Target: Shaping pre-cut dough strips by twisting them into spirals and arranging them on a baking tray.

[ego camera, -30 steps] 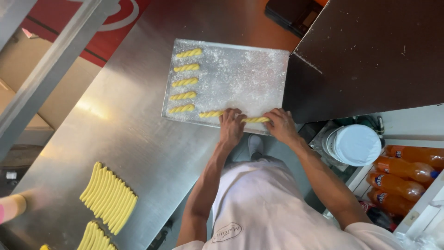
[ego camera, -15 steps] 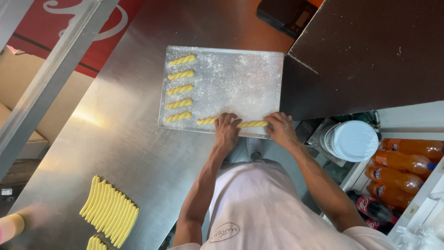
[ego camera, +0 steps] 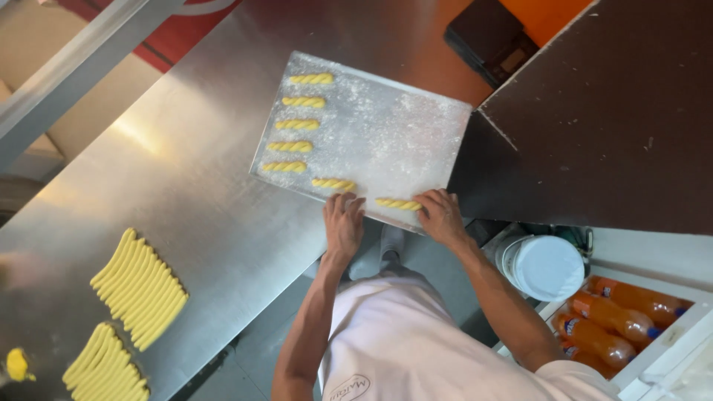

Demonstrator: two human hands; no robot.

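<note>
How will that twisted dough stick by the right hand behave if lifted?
The twisted dough stick looks soft and raw, so it would likely sag or untwist. It seems light. The floured tray probably keeps it from sticking.

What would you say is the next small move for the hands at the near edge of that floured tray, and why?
Probably lift both hands off the twisted dough piece. The right hand rests at its end and the left hand sits between it and its neighbour; it already lies flat on the floured tray, in line with that one.
</note>
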